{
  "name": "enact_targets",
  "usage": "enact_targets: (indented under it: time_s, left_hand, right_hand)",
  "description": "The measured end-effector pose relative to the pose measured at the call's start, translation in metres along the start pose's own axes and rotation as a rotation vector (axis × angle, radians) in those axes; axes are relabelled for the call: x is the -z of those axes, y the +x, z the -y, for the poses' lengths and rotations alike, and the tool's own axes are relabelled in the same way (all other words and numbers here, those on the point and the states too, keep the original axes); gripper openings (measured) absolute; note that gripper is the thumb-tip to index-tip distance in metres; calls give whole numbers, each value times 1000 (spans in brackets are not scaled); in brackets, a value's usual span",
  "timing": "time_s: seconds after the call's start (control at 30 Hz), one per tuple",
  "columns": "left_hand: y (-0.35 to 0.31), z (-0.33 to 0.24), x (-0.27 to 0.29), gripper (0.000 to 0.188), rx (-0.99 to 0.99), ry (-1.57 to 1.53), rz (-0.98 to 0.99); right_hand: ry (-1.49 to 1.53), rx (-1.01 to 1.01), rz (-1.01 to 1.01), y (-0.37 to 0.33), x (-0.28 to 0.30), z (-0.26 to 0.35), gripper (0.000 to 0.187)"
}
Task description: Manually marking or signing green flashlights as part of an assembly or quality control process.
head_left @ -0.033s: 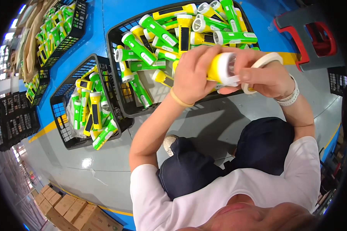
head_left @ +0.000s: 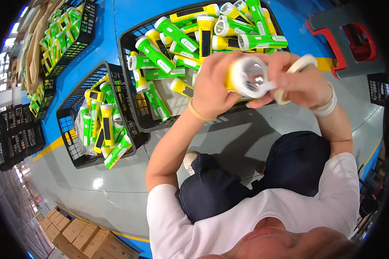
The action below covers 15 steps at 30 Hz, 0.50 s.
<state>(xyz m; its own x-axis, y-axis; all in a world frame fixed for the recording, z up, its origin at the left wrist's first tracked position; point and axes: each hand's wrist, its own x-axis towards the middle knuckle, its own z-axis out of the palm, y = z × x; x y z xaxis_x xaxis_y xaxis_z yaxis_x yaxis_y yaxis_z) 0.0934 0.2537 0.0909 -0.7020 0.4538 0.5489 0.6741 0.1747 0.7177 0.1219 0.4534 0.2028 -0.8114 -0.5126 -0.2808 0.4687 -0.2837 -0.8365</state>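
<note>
My left hand (head_left: 214,82) is wrapped round a yellow flashlight with a white head (head_left: 237,80), its clear lens turned toward my right hand. A roll of whitish tape (head_left: 304,64) hangs on my right hand (head_left: 304,86), whose fingers are closed beside the flashlight's rim. Between the right fingertips and the rim runs a short pale strip that looks like tape. Most of the flashlight's body is hidden behind the left hand. Both hands are above the near edge of a large black crate (head_left: 149,125) filled with green and yellow flashlights (head_left: 177,34).
A smaller black crate (head_left: 84,162) of flashlights stands to the left, another flashlight crate (head_left: 87,26) at far left. Dark stacked crates (head_left: 19,134) stand beyond. At right is a grey and red stool (head_left: 354,43). Cardboard boxes (head_left: 86,237) sit at lower left on the grey floor (head_left: 134,190).
The flashlight has turned so that its lens faces up more, and its head has shifted slightly left. The right hand has shifted slightly, with the tape roll still on it.
</note>
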Motion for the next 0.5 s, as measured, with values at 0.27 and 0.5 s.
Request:
enact_targets:
  time_s: [0.27, 0.5]
  left_hand:
    - [-27, -25, -7, 45, 750, -1143, 25]
    - [-30, -34, -10, 54, 691, -1250, -122]
  right_hand:
    - [-404, 101, -51, 8, 11, -29, 21]
    - [-606, 76, -117, 19, 2, -48, 21]
